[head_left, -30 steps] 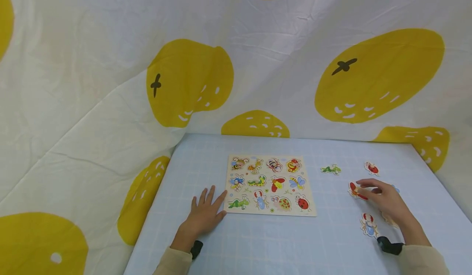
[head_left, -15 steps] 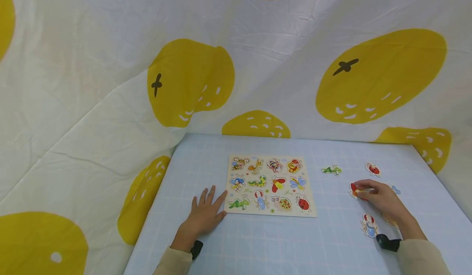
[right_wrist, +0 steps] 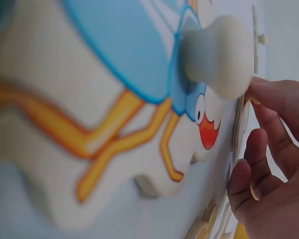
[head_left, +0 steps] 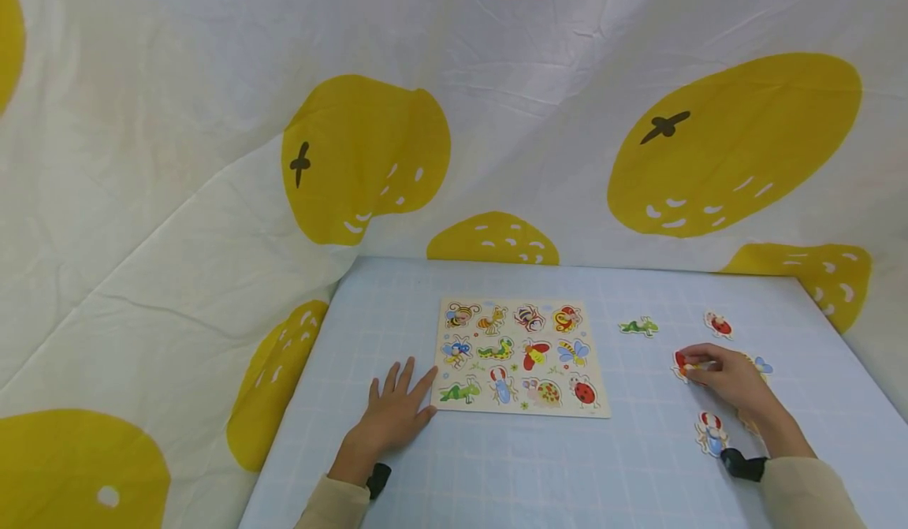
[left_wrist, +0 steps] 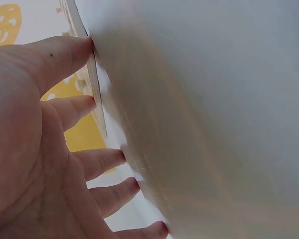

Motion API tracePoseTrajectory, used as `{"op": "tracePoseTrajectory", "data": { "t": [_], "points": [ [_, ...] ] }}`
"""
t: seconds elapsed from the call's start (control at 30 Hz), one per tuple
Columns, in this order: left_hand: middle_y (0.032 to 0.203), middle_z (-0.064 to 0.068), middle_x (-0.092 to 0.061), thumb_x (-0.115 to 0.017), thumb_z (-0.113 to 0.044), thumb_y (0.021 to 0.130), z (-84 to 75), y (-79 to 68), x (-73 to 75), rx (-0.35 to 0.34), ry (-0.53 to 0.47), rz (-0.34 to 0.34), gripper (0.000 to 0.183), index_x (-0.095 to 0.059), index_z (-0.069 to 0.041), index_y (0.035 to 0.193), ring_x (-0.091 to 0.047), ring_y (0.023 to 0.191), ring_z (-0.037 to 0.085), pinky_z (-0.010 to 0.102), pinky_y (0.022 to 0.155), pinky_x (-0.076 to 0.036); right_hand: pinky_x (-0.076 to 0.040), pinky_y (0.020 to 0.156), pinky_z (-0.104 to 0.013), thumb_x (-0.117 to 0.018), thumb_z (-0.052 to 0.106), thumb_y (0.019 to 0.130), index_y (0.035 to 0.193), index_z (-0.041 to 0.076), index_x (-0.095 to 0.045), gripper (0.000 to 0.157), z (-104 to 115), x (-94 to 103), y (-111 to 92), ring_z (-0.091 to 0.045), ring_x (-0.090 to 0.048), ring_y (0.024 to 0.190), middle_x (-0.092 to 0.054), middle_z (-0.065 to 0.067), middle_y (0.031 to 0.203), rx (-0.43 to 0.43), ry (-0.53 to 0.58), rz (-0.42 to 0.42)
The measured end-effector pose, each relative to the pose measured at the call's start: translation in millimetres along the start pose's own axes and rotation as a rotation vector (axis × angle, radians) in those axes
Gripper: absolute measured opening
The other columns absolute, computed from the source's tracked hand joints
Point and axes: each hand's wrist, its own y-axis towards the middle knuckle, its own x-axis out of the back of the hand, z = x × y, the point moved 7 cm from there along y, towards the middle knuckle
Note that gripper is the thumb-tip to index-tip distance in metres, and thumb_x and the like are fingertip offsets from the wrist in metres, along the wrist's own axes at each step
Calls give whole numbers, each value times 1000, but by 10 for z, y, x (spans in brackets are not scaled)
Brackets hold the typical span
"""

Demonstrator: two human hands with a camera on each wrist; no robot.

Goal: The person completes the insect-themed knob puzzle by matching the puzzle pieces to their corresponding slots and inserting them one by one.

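Observation:
My right hand pinches the knob of a red-winged insect puzzle piece with thumb and fingertips. That piece appears to lie on the table, partly covered by the fingers. In the right wrist view, a blue beetle piece with a pale wooden knob fills the foreground, in front of the pinching fingers. My left hand rests with spread, straight fingers at the left edge of the insect puzzle board. In the left wrist view, thumb and fingertips touch the board's edge and the tablecloth.
Loose pieces lie right of the board: a green grasshopper, a ladybug, and a blue-winged insect behind the right hand. Another piece is mostly hidden under the right wrist. A fruit-patterned cloth hangs behind the table.
My right hand has shifted slightly left, and its thumb and fingers have come down over the red-winged piece and pinched its knob. The left hand and board have stayed still.

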Motion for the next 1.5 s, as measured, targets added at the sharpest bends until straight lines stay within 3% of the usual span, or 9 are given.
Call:
{"op": "tracePoseTrajectory", "data": {
  "t": [0.53,1.17,1.5],
  "points": [
    [164,19,-18,-60,-43,99,-4,-20,-2,-1,0,9,67,-34,-24,158,-12,148,45,72,111,-12,-46,63,-26,-73,22,93,129,1,-61,43,62,-11,-55,-28,-50,89,-65,-14,109,-3,9,-24],
    [163,19,-19,-62,-42,99,-26,-21,11,-12,-3,1,67,-35,-24,157,-13,148,45,72,110,-13,-45,66,-31,-73,23,93,127,1,-62,41,28,-33,-45,-30,-49,91,-64,-17,111,-25,-45,-5],
    [163,19,-18,-61,-42,99,-33,-40,30,-1,-4,4,67,-35,-23,157,-12,148,46,72,111,-13,-41,58,-27,-75,21,92,119,4,-64,34,208,-46,-39,-24,-48,81,-68,-11,102,93,-105,-73]
  ]
}}
